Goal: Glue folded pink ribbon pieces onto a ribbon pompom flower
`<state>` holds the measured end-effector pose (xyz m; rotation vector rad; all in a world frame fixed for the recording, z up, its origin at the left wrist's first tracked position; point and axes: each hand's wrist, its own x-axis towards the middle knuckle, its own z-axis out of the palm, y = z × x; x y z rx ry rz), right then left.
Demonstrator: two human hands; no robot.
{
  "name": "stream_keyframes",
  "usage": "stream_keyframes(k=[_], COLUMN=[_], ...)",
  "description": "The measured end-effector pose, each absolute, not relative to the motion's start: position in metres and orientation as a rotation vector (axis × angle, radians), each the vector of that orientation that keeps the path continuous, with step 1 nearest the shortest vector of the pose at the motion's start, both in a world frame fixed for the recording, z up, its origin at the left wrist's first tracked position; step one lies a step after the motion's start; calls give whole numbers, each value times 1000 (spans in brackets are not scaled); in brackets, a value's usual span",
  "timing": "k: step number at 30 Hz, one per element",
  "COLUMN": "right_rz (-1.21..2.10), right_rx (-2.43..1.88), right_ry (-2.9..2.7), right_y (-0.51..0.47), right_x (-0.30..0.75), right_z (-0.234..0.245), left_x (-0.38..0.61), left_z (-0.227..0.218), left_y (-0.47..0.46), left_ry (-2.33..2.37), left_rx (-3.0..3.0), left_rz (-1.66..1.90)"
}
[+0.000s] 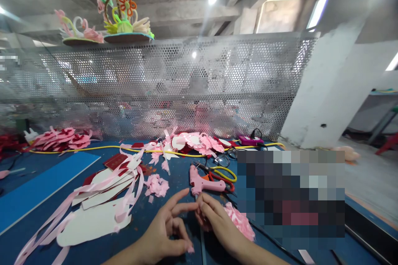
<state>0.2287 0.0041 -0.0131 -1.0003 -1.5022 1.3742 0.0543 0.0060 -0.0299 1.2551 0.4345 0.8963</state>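
Note:
My left hand (169, 230) is over the blue table, its index and middle fingers stretched toward the other hand. Its thumb and a curled finger pinch a small pink scrap (190, 250). Close beside it, my right hand (216, 219) has its fingers pressed together; whatever is between them is hidden. Just beyond the fingertips lies a pink hot glue gun (209, 184), handle pointing right. A ruffled pink flower (240, 221) sits partly behind my right hand. Another crumpled pink flower (157, 185) rests ahead of my left hand.
White card shapes (93, 221) with pink ribbons (66, 205) lie left. Yellow-handled scissors (225, 174) and eyeglasses (222, 160) are beyond the glue gun. Pink pieces (192, 143) and a yellow cable (102, 147) line the back, before a perforated metal screen (174, 70). A blurred patch hides the right side.

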Motion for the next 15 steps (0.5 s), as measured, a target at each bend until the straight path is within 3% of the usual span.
stream_keyframes(k=[11, 15], right_rz=[1336, 1274], right_rx=[-993, -1027], right_ry=[-1622, -1672], right_y=[0, 2], right_x=[230, 229], right_z=[-10, -10], left_x=[54, 41], left_z=[-30, -31], left_y=[3, -3], left_ry=[392, 397], left_rx=[1334, 1776], left_rz=[893, 723])
